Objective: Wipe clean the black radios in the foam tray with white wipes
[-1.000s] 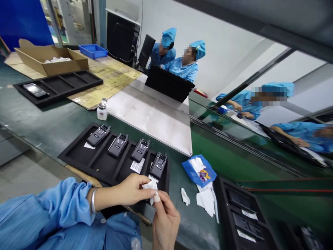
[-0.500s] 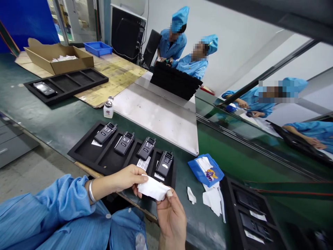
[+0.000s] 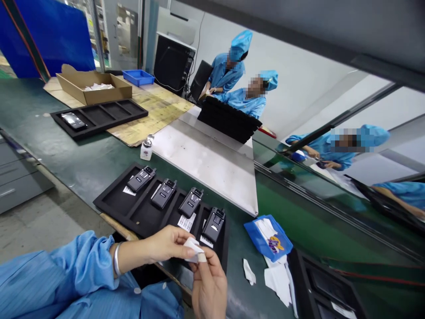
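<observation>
My left hand [image 3: 166, 244] and my right hand [image 3: 208, 285] meet low in the view, both pinching a small folded white wipe [image 3: 193, 249] between their fingertips. Just beyond them lies a black tray [image 3: 113, 203] with several black handheld radios [image 3: 190, 203] in its slots, each over a white label. The hands hover above the tray's near right corner, close to the rightmost radio [image 3: 214, 219].
A blue wipe packet [image 3: 268, 232] and loose white wipes [image 3: 277, 280] lie to the right. A small white bottle [image 3: 146, 148] stands behind the tray, a second black tray [image 3: 99, 116] and cardboard box [image 3: 93, 86] farther left. Other people in blue work at the far end.
The wipe was stretched out between my hands half a second ago; now it is folded small again between the fingertips. The view has shifted, so the tray sits farther right.
</observation>
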Available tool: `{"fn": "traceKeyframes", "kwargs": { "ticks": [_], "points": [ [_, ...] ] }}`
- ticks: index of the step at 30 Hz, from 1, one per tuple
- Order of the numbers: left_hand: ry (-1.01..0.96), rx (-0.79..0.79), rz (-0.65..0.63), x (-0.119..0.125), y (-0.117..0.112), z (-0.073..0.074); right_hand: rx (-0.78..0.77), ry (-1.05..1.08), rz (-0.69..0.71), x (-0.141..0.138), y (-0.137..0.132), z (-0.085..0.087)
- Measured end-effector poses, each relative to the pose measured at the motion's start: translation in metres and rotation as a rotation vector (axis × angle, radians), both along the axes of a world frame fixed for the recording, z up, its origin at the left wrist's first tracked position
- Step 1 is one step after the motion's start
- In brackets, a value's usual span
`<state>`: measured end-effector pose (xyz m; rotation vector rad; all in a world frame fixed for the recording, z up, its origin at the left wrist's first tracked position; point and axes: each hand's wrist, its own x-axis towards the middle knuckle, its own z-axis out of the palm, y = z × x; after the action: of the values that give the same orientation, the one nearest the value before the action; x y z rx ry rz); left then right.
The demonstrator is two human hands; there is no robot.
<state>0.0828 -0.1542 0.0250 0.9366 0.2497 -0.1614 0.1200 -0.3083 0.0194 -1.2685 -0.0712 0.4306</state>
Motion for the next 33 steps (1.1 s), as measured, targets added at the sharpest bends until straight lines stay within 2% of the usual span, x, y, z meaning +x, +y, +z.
{"fn": "traceKeyframes", "kwargs": {
  "ticks": [2, 7, 15, 18, 20, 24, 29, 33],
  "points": [
    [0.025, -0.023, 0.04, -0.002, -0.001, -0.001, -0.035, -0.021, 0.039, -0.003, 0.006, -0.005],
    [0.019, 0.005, 0.139, -0.006, 0.002, 0.0, -0.187, -0.182, -0.026, -0.002, 0.016, -0.018],
    [0.052, 0.106, 0.189, -0.007, 0.019, 0.002, -0.324, -0.56, -0.042, -0.002, 0.041, -0.009],
    [0.083, 0.102, 0.208, -0.007, 0.024, -0.002, -0.333, -0.632, -0.074, 0.0, 0.045, -0.012],
    [0.075, 0.068, 0.217, -0.008, 0.026, -0.006, -0.311, -0.61, -0.082, 0.0, 0.045, -0.017],
    [0.026, -0.016, 0.223, -0.008, 0.027, -0.015, -0.31, -0.423, -0.116, 0.0, 0.044, -0.031],
    [-0.023, -0.01, 0.271, -0.009, 0.023, -0.02, -0.309, -0.247, -0.147, 0.0, 0.043, -0.043],
    [-0.064, 0.027, 0.246, -0.01, 0.021, -0.022, -0.358, -0.159, 0.0, 0.002, 0.04, -0.045]
  ]
}}
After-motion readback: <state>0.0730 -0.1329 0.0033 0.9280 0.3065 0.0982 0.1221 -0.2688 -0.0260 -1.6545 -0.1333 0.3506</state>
